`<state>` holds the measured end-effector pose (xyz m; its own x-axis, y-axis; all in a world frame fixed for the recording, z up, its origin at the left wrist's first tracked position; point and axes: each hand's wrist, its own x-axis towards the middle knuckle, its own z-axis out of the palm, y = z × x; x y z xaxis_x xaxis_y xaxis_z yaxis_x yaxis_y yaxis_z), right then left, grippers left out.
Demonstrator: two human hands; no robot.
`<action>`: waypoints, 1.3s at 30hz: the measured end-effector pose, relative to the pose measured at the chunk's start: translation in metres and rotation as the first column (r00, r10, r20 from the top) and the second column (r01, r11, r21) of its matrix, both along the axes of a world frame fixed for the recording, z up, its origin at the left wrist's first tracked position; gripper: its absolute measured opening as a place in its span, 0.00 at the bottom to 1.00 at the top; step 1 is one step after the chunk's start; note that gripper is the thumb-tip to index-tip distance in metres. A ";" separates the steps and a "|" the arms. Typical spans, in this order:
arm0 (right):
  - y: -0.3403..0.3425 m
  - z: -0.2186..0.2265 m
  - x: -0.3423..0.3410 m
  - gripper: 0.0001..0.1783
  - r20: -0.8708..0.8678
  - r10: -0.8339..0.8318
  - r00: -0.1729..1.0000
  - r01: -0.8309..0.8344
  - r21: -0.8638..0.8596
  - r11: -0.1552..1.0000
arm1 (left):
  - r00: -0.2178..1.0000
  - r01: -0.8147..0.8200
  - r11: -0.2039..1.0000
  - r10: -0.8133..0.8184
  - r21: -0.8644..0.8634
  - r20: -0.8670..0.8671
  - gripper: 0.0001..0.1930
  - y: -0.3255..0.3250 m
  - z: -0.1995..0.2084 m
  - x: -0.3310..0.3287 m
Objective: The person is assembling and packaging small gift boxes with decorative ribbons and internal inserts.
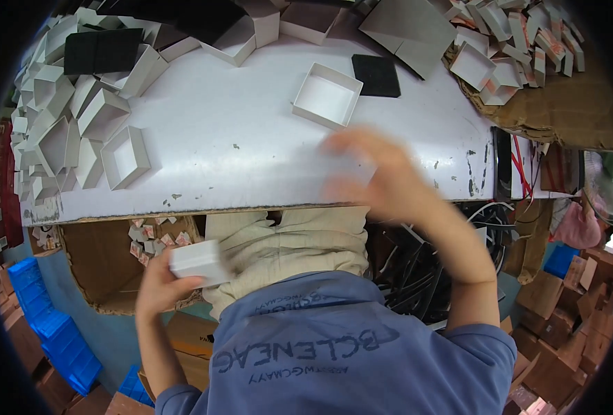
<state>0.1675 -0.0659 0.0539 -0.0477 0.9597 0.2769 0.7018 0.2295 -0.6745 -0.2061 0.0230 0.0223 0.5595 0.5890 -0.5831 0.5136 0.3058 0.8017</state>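
Note:
Below the table's front edge, my left hand (158,285) is closed around a small white box (199,263), thumb on one side and fingers on the other. The box's outer end is slightly smeared by motion. My right hand (386,181) reaches over the table's front part, blurred, with thumb and fingers spread apart and nothing seen between them. Beyond its fingertips lies an open white box tray (326,95), hollow side up. A flat black square pad (376,75) rests just behind that tray.
Many white box halves (56,149) are heaped on the white table (237,149) at left. More small boxes (504,52) lie on cardboard at far right. Under the table stand a carton (95,256) of small pieces and tangled black cables (424,277). Blue crates (54,332) stand lower left.

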 end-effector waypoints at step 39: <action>-0.002 -0.014 0.174 0.15 0.725 -0.578 0.374 0.612 0.275 0.742 | 0.816 0.308 0.232 -0.562 0.923 -0.131 0.25 0.019 0.001 0.168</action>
